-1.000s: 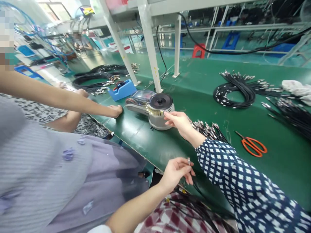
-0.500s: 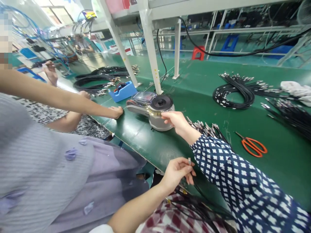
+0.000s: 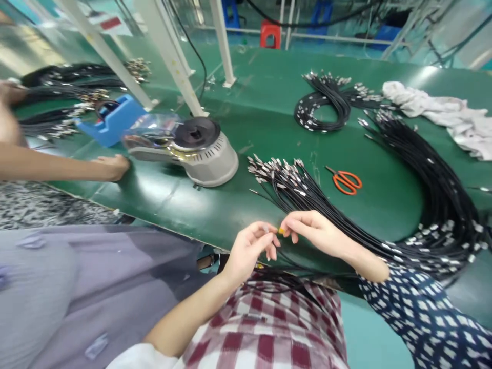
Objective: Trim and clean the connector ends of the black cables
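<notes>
My left hand (image 3: 249, 251) is closed in a pinch on the end of a black cable, whose small pale connector (image 3: 266, 229) shows at the fingertips. Close to it, my right hand (image 3: 313, 230) pinches a small piece of yellow tape (image 3: 282, 230). The two sets of fingertips nearly meet over the table's front edge. A bundle of black cables (image 3: 330, 210) with metal-tipped ends lies just beyond my hands. Farther left stands the round tape dispenser (image 3: 211, 159), grey with a black top disc.
Orange-handled scissors (image 3: 346, 182) lie beyond my right hand. Behind them are a coiled cable bundle (image 3: 323, 125) and a white cloth (image 3: 434, 105). At left, a co-worker's hand (image 3: 111, 168) rests on the green table (image 3: 261, 123), near a blue tape holder (image 3: 115, 120). White posts rise behind it.
My right hand has left the tape dispenser with a yellow tape piece and come to my left hand. The left hand still holds the cable. The view has turned downward and right.
</notes>
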{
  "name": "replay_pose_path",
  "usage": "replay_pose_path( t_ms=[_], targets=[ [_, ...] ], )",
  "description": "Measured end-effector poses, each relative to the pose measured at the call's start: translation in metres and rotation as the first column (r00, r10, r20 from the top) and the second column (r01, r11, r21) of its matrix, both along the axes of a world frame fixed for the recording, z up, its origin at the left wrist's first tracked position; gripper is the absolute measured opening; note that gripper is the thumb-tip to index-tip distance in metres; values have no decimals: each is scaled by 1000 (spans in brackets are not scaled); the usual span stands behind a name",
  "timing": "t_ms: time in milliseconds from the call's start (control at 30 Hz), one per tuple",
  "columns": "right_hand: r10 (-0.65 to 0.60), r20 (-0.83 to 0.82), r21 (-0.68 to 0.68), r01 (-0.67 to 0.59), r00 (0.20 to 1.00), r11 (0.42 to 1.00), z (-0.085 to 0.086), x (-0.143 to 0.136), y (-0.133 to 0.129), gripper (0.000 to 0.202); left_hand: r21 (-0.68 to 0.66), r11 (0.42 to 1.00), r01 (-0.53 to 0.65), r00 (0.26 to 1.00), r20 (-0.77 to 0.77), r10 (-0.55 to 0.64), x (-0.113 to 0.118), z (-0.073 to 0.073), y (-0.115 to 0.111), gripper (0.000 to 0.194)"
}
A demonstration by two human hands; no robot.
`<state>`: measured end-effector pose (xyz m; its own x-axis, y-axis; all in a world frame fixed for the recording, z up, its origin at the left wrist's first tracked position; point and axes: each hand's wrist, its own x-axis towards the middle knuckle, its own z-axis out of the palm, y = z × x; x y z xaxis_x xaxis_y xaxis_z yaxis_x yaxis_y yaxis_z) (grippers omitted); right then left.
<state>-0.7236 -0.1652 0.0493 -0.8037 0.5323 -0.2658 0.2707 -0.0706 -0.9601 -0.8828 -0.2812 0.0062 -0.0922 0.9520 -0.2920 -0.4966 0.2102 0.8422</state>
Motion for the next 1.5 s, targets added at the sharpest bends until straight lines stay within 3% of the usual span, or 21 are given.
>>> replay_pose_path(
  t_ms=[100,267,333,400,500,567,733,900,1133,1500],
  targets=[
    [28,80,122,-38,996,992,6,10,-6,37,-16,999,42,998,-48,-42,7,6,4,29],
    [-10,181,298,-45,983,953,9,15,-9,38,-16,998,67,987,-142,-69,13,5,5,24],
    [-45,175,248,0,984,969,2,15,-9,40,-13,999,49,985,-166,-51,14,5,4,22],
    [-122,132,111,108,984,988,-9,15,-9,39,-23,1000,19,987,-160,-23,16,7,4,21],
    [-302,61,-83,306,951,948,-22,16,-14,40,-60,998,-23,992,-125,15,18,10,4,21],
    [-363,37,-104,364,931,925,-25,17,-21,43,-77,996,-35,993,-111,26,19,11,5,22],
    [-356,-3,-19,356,935,934,-21,14,-38,32,-62,998,-33,994,-106,26,18,10,6,22],
    [-438,-20,-54,436,899,898,-20,13,-35,25,-13,999,-39,998,-40,39,16,10,1,33],
    [-328,-25,-114,324,944,939,-12,10,-29,26,23,999,30,989,-146,-26,15,14,-7,39],
    [-271,-34,-80,268,962,960,-9,6,-29,31,-30,998,62,990,-123,-65,14,18,-7,43]
  ],
)
